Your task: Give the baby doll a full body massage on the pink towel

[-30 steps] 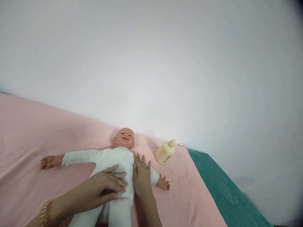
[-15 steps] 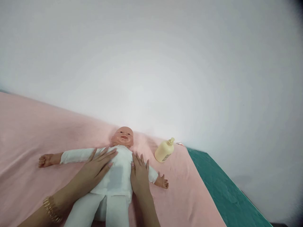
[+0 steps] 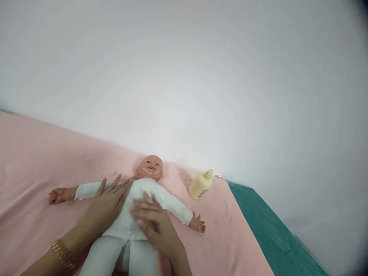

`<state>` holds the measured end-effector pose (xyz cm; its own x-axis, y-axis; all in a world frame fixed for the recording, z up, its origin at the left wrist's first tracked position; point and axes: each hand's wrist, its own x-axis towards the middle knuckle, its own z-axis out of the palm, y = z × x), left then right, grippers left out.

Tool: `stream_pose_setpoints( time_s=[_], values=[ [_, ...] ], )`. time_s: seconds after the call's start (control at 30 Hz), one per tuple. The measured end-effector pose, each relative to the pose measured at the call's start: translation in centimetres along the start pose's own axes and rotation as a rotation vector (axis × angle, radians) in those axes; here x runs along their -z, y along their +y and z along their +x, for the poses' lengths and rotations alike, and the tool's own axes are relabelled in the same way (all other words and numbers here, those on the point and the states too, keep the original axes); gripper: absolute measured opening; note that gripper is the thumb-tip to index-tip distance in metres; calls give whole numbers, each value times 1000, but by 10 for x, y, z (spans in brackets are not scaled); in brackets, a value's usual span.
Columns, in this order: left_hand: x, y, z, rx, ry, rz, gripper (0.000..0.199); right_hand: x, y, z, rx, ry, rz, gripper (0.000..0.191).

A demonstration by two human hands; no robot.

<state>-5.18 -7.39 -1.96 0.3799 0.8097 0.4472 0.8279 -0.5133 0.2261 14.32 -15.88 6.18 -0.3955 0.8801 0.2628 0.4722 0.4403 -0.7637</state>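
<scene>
A baby doll (image 3: 143,188) in white clothes lies on its back with both arms spread. My left hand (image 3: 107,203) rests with fingers spread on the doll's chest side and sleeve, at the left of the picture; a beaded bracelet is on that wrist. Over the middle of the doll's torso is my right hand (image 3: 156,222), its fingers apart and slightly blurred, covering part of the shirt front. Neither hand holds anything. To the right of the doll's head stands a pale yellow pump bottle (image 3: 199,186).
Beneath the doll is a pink cloth (image 3: 224,237), with a green surface (image 3: 276,230) showing past its right edge. A pale wall (image 3: 184,84) rises directly behind. A small white item (image 3: 219,176) lies near the cloth's back right corner.
My right hand has moved left from the doll's side onto the middle of its torso, uncovering the sleeve. My left hand has shifted slightly left, toward the other sleeve.
</scene>
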Motion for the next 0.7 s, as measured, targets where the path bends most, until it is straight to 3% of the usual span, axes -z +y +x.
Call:
stream_pose_setpoints(
  time_s=[0.1, 0.2, 0.43, 0.7],
  values=[
    [-2, -2, -1, -40, 14, 21, 51, -3, -16, -2, 47, -137, 29, 26],
    [-2, -1, -1, -37, 39, 8, 51, -5, -15, 0, 25, -135, 1, 25],
    [3, 4, 1, -3, 23, -32, 52, -8, 15, 4, -91, 5, -122, 39],
    [3, 6, 1, 32, 8, -31, 51, -11, 41, 4, -333, 213, -213, 52]
  ],
)
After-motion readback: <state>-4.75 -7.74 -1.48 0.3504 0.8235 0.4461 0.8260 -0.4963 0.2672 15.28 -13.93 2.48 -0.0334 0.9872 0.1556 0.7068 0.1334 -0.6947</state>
